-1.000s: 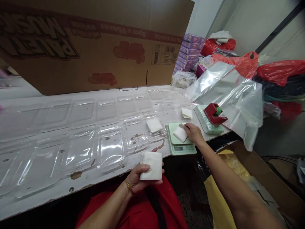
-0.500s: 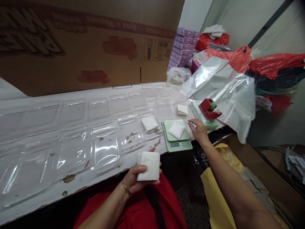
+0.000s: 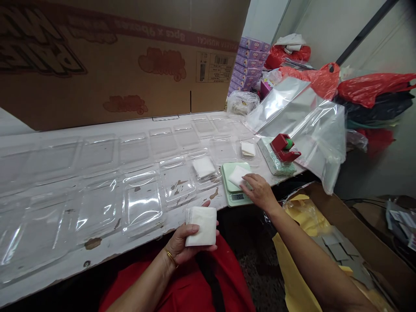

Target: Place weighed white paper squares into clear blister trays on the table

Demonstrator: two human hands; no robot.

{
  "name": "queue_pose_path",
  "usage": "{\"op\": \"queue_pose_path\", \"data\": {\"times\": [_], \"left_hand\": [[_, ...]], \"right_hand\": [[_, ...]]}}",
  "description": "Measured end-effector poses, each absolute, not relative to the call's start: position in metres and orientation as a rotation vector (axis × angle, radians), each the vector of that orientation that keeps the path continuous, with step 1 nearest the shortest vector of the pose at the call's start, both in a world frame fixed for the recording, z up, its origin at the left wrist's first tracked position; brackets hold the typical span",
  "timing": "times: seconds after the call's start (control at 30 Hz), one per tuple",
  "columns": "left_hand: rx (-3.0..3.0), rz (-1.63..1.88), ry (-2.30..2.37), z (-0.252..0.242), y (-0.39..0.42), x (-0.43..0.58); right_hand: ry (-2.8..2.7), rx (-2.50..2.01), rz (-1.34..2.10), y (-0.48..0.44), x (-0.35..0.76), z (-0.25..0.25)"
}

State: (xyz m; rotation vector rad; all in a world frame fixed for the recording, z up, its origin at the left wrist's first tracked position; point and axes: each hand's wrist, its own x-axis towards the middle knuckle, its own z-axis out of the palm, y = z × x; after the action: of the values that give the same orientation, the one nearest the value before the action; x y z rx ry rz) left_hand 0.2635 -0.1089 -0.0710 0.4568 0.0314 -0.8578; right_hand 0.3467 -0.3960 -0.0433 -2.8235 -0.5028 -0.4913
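Observation:
My left hand [image 3: 180,243] is closed around a stack of white square sheets [image 3: 202,226], thumb on top, held over my lap. On the pale green kitchen scale [image 3: 230,187] lies a white square pad [image 3: 236,174], tilted like a diamond. My right hand [image 3: 261,191] reaches over the scale, its fingertips pinched at the pad's right corner and covering part of it. The scale's display is lit, its digits hard to read. Left of the scale, a white stack [image 3: 203,166] sits in a clear plastic tray; behind, a smaller stack [image 3: 248,148] rests in another.
Several clear plastic trays [image 3: 143,199] cover the white table. A large cardboard box [image 3: 123,78] stands behind them. To the right are a red tape dispenser [image 3: 283,149], clear plastic bags [image 3: 318,125] and an open carton [image 3: 328,208] beside the table edge.
My right hand has moved left from beside the scale onto the white pad lying on it. My left hand and its stack stay nearly where they were.

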Motion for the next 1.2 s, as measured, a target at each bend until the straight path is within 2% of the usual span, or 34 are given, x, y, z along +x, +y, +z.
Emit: {"op": "queue_pose_path", "data": {"times": [0.37, 0.9, 1.2], "left_hand": [[0.463, -0.856, 0.033, -0.072, -0.108, 0.262], [0.459, -0.857, 0.051, -0.074, -0.109, 0.264], [0.460, -0.868, 0.062, -0.073, -0.110, 0.265]], "right_hand": [[-0.515, -2.961, -0.450, -0.379, 0.339, -0.055], [-0.236, -2.800, -0.541, -0.391, 0.361, -0.050], [0.081, -2.730, -0.286, -0.404, 0.401, -0.055]]}}
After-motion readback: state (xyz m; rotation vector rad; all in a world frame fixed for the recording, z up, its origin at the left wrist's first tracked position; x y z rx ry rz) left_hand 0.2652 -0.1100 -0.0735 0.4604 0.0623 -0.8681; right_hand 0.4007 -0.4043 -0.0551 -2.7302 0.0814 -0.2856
